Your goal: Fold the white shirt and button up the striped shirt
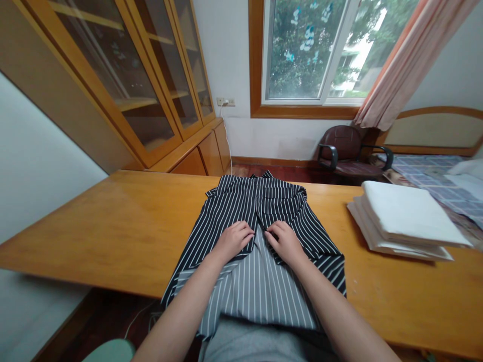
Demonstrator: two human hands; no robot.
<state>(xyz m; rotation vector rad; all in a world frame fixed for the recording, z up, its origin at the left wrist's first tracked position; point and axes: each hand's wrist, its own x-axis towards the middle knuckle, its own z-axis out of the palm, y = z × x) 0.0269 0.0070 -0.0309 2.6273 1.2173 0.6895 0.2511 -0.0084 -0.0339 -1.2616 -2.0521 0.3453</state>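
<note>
Forearms (181, 314): bare, stretched forward from the bottom of the view on either side of some grey cloth (256, 344) at the person's body.
Left hand (234, 240): resting on the left front panel of the striped garment (260, 271), fingers bent at the panel's inner edge; whether they pinch it cannot be told.
Right hand (286, 242): opposite, on the right panel, fingers curled at its inner edge; grip on the fabric likewise unclear.
Black-and-white stripes: spread on the wooden table (124, 221), panels parted in the middle, paler grey inner side showing between them.
White stack (415, 213): on the table, well to the right of the garment.
Beyond the table: glass-doored cabinet (177, 95) at left, brown armchair (341, 146) below the window (302, 55).
</note>
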